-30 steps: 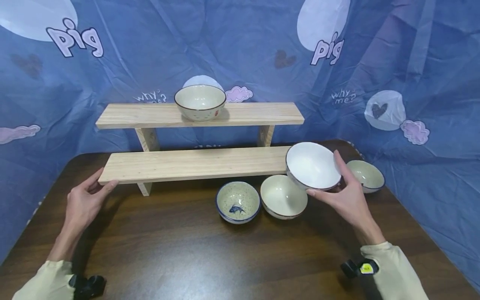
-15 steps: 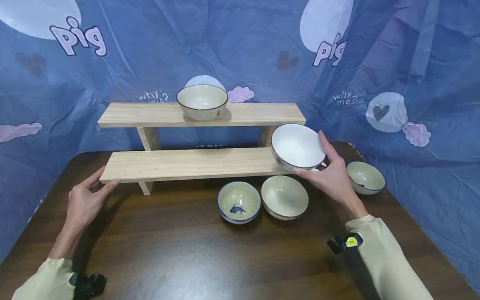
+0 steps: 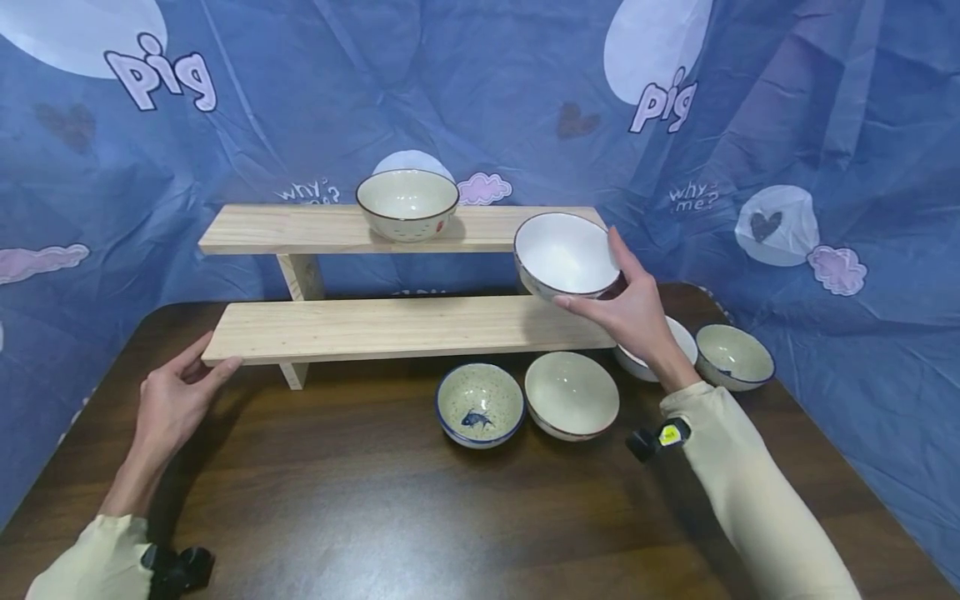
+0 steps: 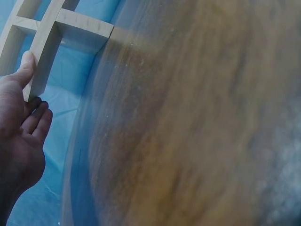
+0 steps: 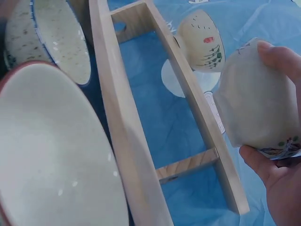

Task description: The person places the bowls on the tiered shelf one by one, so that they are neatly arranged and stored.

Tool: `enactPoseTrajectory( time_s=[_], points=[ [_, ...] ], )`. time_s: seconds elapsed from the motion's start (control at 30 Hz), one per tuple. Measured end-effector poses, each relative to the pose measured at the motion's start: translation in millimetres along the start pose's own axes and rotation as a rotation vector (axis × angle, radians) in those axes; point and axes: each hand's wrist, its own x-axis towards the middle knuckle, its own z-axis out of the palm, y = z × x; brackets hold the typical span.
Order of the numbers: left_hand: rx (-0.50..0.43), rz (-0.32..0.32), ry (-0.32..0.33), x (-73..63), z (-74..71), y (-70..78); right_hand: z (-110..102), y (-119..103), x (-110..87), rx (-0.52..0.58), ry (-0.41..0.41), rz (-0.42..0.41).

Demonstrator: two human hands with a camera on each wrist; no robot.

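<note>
My left hand (image 3: 176, 396) grips the left end of the lower board of a two-tier wooden shelf (image 3: 360, 329). In the left wrist view its thumb lies on one face of the board and the fingers curl at the other. With my right hand (image 3: 637, 317) I hold a white bowl (image 3: 566, 254) by its right side, thumb at the front. The bowl is raised, overlapping the upper board's right end in the head view. Painted flowers show on its outer wall (image 5: 254, 94) in the right wrist view. A cream bowl (image 3: 407, 208) stands mid-way along the upper board.
Before the shelf on the brown table (image 3: 360, 500) sit a blue-rimmed bowl with a fish (image 3: 480, 404) and a cream bowl (image 3: 572, 394). A white bowl (image 3: 681, 340), partly behind my right wrist, and a speckled bowl (image 3: 735, 357) stand further right. Blue cloth (image 3: 510, 100) hangs behind.
My right hand has carried the white bowl left and up, from the lower board's right end to the upper board's height, uncovering another white bowl. The left hand keeps its grip.
</note>
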Motion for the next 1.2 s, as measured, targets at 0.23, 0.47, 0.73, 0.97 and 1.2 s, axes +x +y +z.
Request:
enactPoseTrajectory(
  time_s=[0.23, 0.47, 0.73, 0.97, 1.2],
  points=[
    [0.011, -0.01, -0.002, -0.1, -0.7, 0.4, 13, -6, 22.6, 0.0, -0.004, -0.016],
    [-0.02, 0.004, 0.002, -0.2, -0.9, -0.8, 26, -11, 43.9, -0.025, 0.01, 0.017],
    [-0.014, -0.004, 0.003, -0.6, -0.8, -0.1, 37, -15, 64.9, 0.019, -0.003, 0.064],
    [0.001, -0.007, 0.003, -0.1, 0.0, 1.8, 44, -16, 77.5, 0.044, -0.013, 0.086],
    [0.006, -0.002, 0.006, -0.1, 0.3, 2.0, 50, -18, 87.2, 0.043, -0.004, 0.089]
  ],
)
